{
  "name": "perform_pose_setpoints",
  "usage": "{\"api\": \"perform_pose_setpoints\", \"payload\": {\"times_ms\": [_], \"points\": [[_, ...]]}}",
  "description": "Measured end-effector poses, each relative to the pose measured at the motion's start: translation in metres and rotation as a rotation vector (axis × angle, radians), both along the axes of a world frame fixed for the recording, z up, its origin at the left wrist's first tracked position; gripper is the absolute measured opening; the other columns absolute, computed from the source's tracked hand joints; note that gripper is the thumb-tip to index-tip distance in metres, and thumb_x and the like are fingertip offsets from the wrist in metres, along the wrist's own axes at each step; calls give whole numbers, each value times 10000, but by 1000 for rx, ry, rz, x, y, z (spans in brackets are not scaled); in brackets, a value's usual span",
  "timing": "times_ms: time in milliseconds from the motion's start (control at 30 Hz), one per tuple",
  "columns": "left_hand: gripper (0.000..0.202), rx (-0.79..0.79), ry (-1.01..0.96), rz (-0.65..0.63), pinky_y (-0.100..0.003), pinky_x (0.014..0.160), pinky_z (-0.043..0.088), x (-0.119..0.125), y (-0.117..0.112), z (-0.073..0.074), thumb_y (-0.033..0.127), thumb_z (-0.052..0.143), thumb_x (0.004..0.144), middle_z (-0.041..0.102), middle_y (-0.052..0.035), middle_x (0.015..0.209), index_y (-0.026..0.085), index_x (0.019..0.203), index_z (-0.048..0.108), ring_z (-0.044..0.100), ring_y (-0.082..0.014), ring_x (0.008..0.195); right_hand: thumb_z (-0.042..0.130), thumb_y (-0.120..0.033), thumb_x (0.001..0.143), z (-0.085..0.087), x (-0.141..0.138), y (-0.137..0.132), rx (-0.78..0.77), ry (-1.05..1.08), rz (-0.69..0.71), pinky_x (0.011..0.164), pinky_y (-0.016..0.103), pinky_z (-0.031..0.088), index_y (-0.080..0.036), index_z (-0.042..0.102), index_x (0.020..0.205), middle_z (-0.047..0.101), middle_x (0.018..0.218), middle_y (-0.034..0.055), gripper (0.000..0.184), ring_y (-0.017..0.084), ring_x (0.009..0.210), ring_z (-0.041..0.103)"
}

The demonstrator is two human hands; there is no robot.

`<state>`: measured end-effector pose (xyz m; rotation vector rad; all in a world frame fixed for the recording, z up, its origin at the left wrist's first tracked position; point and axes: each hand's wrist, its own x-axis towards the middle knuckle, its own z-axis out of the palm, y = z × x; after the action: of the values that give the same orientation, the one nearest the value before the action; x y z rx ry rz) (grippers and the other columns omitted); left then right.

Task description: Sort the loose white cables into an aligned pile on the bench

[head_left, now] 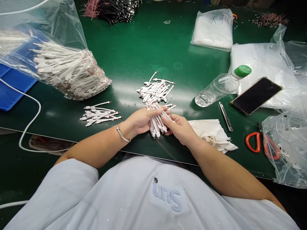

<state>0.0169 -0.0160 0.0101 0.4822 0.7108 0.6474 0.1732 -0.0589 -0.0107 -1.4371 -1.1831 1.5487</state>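
Observation:
My left hand (142,120), with a bracelet at the wrist, is closed round a bundle of short white cables (156,125) with white connectors at their ends. My right hand (179,127) pinches white cable at the right side of the same bundle; its fingertips partly hide what they grip. Just beyond both hands lies a loose pile of similar white cables (157,90) with bare reddish wire ends. A smaller group of them (100,113) rests on the green table to the left of my left wrist.
At left, a clear bag of white cables (69,68) stands by a blue tray (14,89). On the right are a bottle (217,89), phone (257,95), cutter knife (225,116), white cloth (212,132), red-handled scissors (253,142) and plastic bags (263,64). Black wires (117,11) lie far back.

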Motion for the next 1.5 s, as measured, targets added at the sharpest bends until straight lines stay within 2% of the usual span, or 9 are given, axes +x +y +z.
{"api": "perform_pose_setpoints", "payload": {"times_ms": [233,500,767,967,1100,1200,1367,1433,1500], "points": [[150,-82,27,38,-304,753,548,-2,4,2,92,512,884,726,-89,830,94,900,661,696,-158,710,437,-813,771,8,11,7,-69,112,-45,485,211,530,-170,638,802,683,836,80,674,128,623,621],[110,-72,67,138,-295,766,554,-6,14,6,112,557,851,720,-76,819,103,899,656,693,-152,737,811,-518,646,22,28,13,-132,49,63,532,197,504,-152,636,801,659,751,34,434,107,628,619],[124,-7,84,101,-289,708,542,-8,17,8,130,543,861,709,-75,800,98,885,660,672,-150,671,773,-501,716,21,29,15,-135,100,-5,502,186,493,-158,596,738,663,691,26,386,94,560,611],[153,-23,100,121,-287,692,545,-7,17,9,118,512,868,717,-77,810,100,908,658,678,-153,678,558,-665,827,19,24,14,-242,210,12,433,199,516,-147,615,798,673,682,71,522,126,529,634],[122,-29,80,102,-315,757,551,-7,16,8,120,546,848,716,-77,815,101,885,661,684,-163,706,763,-489,741,13,19,9,-249,230,107,472,172,535,-149,644,842,686,753,46,374,108,586,651],[137,-33,75,96,-313,757,547,-7,16,7,118,527,861,711,-78,816,100,888,660,684,-162,707,819,-365,703,10,17,8,-210,207,57,469,140,519,-156,652,828,672,730,16,296,81,570,629],[149,-29,27,127,-301,767,542,-6,16,5,109,503,874,710,-69,837,108,905,649,689,-151,726,742,-543,737,10,16,9,-208,277,-62,436,148,511,-147,623,752,647,681,24,413,80,525,610],[154,-12,10,127,-305,772,542,-6,15,5,110,497,878,711,-69,847,106,911,647,689,-152,724,736,-601,708,9,15,8,-246,295,-23,428,160,514,-142,638,778,648,703,32,474,90,538,616],[162,-3,0,127,-313,775,540,-6,15,5,112,491,882,711,-69,843,105,917,649,689,-158,728,812,-535,647,9,13,6,-260,280,37,451,160,528,-150,666,844,666,793,32,457,95,598,635]]}}
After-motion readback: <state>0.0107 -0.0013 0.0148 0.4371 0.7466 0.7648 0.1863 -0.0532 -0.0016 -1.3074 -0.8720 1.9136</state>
